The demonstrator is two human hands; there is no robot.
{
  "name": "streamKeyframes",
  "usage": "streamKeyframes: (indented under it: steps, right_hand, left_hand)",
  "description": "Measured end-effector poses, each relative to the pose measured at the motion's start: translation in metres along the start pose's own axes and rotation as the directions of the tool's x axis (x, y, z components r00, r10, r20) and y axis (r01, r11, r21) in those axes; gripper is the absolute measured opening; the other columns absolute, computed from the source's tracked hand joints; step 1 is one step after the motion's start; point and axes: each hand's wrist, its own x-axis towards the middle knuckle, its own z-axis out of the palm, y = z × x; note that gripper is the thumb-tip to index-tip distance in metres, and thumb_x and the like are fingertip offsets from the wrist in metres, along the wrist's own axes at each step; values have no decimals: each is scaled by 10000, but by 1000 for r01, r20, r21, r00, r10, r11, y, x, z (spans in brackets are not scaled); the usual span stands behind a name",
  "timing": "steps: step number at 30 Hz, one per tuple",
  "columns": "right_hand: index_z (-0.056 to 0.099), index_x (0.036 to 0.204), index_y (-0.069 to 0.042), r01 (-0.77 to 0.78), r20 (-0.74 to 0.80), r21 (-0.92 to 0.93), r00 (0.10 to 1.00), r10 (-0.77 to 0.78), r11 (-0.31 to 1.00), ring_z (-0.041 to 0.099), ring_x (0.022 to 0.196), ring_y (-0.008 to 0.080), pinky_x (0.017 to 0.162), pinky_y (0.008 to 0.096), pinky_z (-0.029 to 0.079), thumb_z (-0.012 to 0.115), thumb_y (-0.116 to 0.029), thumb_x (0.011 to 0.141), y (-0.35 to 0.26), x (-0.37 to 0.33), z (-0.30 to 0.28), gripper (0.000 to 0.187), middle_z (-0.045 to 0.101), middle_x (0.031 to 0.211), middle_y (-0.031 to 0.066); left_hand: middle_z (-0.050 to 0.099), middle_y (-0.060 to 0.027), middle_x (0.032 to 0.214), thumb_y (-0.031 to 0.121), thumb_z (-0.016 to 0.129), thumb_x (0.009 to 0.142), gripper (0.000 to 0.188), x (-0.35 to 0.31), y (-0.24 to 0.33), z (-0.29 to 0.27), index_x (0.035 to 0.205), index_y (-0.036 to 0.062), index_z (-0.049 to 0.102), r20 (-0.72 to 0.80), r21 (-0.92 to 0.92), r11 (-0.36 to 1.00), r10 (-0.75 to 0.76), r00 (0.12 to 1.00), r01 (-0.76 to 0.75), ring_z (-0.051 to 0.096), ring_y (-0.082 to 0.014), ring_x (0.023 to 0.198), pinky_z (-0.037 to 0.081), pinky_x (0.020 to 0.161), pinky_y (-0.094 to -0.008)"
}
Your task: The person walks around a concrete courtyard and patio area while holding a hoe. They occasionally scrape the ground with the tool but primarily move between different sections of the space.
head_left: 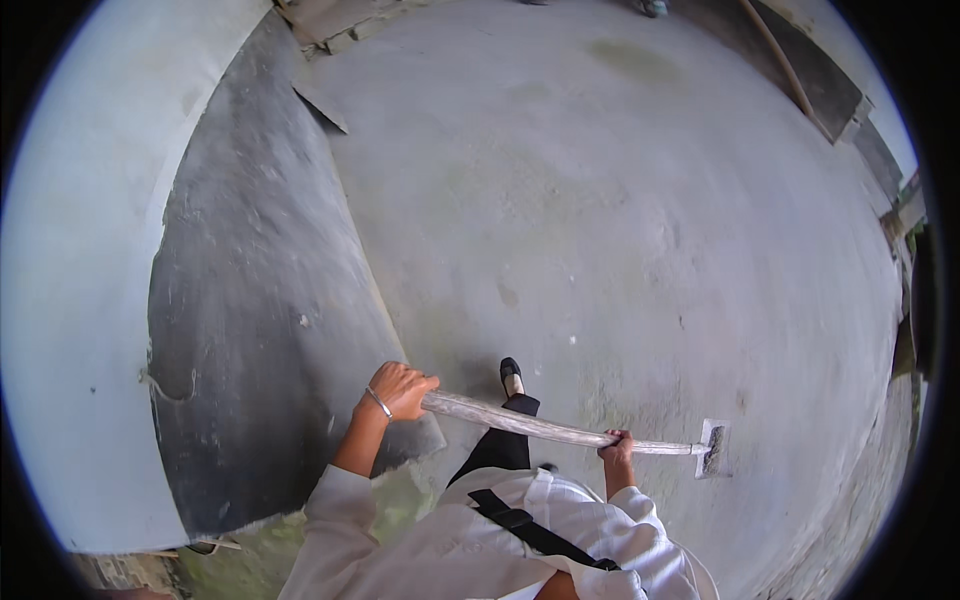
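Observation:
A long pale wooden handle, part of a hoe point(530, 424), lies crosswise in front of my body. My left hand point(402, 389), with a silver bangle at the wrist, is closed round the handle's left end. Farther along to the right, my right hand point(617, 446) is wrapped round the shaft. Beyond it, at the right end, is the hoe's flat rectangular metal head point(712, 449), light at the rim with a dark middle. It is held off to my right, over the concrete; whether it touches the ground I cannot tell.
Grey concrete floor point(600, 230) with greenish stains spreads ahead and right. A dark raised slab point(260, 300) runs along a white wall point(90, 250) at the left. My black shoe point(511, 370) is on the concrete. A pole point(780, 60) leans at the far right edge.

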Motion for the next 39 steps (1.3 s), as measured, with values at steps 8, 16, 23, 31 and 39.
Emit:
streamKeyframes:
  steps: [8,16,23,31,39]
  right_hand:
    - [372,563,-93,9,-72,-76,997,-15,997,401,474,188,519,322,428,418,-80,687,22,27,150,133,392,504,37]
    - [378,565,-101,-11,-66,-163,998,0,987,421,508,187,554,318,425,422,-109,682,11,87,333,125,407,521,38]
    - [405,570,-96,-50,25,-375,998,64,926,467,561,229,643,381,411,442,-130,623,23,179,529,74,475,562,72]
    - [415,565,-91,-57,174,-540,969,177,840,481,540,233,588,377,423,451,-131,639,40,253,810,91,474,541,70]
    - [402,579,-77,-107,75,-586,980,186,803,462,487,265,520,410,441,460,-116,664,144,266,966,110,454,529,90]
  left_hand:
    - [598,-91,673,194,629,585,206,104,-95,-58,772,125,576,97,-16,999,-50,994,52,582,-275,646,441,585,-382]
    - [596,-84,649,181,615,608,170,228,-172,-137,761,123,569,32,1,996,-94,995,94,584,-260,635,444,587,-374]
    - [583,-50,603,214,598,612,128,348,-248,-175,717,149,566,-25,18,976,-217,976,217,578,-247,570,444,515,-356]
    - [579,-57,602,167,579,584,138,488,-341,-243,720,141,572,-105,-39,916,-400,910,398,574,-252,564,448,508,-366]
    - [592,-45,620,283,616,581,196,515,-451,-237,732,164,586,21,-178,784,-601,799,594,581,-241,568,456,523,-367]
